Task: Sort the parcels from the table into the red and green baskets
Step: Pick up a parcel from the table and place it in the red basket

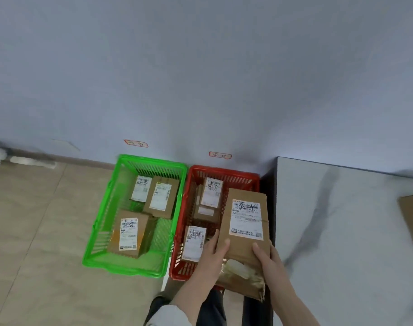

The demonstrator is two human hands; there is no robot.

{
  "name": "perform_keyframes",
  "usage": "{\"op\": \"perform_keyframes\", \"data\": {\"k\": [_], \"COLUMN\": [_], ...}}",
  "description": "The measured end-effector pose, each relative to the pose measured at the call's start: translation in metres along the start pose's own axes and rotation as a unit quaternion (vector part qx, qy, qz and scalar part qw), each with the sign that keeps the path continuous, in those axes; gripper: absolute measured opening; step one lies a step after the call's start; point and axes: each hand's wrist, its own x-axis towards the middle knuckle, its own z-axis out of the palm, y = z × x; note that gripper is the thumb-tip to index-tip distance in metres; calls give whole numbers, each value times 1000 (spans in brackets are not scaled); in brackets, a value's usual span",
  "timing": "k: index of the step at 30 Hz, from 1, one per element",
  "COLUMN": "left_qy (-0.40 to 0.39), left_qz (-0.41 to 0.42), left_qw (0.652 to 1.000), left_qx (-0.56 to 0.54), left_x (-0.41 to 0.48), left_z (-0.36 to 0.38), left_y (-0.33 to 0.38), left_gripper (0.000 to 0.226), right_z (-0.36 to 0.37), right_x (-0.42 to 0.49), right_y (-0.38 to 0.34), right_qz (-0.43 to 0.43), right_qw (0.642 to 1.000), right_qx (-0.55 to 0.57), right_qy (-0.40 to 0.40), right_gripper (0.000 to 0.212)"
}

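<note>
Grips the brown parcel (245, 222) at its near corners with left hand (212, 255) and right hand (269, 257), thumbs on top, over the right side of the red basket (224, 171); looks flat, stiff and light, so easy to hold there.

Red basket (224, 171) on floor by wall. Labelled parcels inside: far parcel (211, 192), near parcel (194, 243), a third partly hidden under far one.

Green basket (151, 161) just left of red basket, holding three labelled parcels.

Brown parcel (245, 222) held over red basket's right rim, label up, handwriting on label. Left hand (212, 252) grips its near left corner, right hand (269, 257) its near right corner, thumbs on top.

Crumpled packet (240, 276) under brown parcel, at red basket's near right corner.

Table (341, 231) right of red basket. Table parcel (412, 220) well right, cut by frame edge.
</note>
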Motion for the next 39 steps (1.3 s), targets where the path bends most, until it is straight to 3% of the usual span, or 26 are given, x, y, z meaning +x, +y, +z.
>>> {"op": "perform_keyframes", "data": {"k": [8, 11, 14, 23, 32, 39], "left_qy": [-4, 10, -4, -48, -64, -7], "left_qz": [8, 60, 90, 57, 48, 43], "left_qw": [999, 997, 996, 997, 987, 952], "left_qx": [-36, -37, -18, 14, 139, 302], "left_x": [169, 186, 190, 238, 299, 338], "left_z": [-12, -37, -48, -18, -20, -12], "left_y": [-54, -66, -83, -130, -154, -170], "left_gripper": [41, 32, 41, 48, 62, 66], "right_z": [33, 53, 59, 37, 42, 52], "right_x": [149, 163, 178, 226, 294, 343], "right_y": [53, 83, 104, 104, 147, 182], "right_qz": [-74, -106, -105, -115, -140, -152], "right_qw": [994, 991, 989, 981, 974, 959], "right_qx": [9, -6, -14, -98, -116, -167], "right_qy": [75, 85, 105, 123, 137, 172], "right_gripper": [49, 53, 45, 50, 54, 60]}}
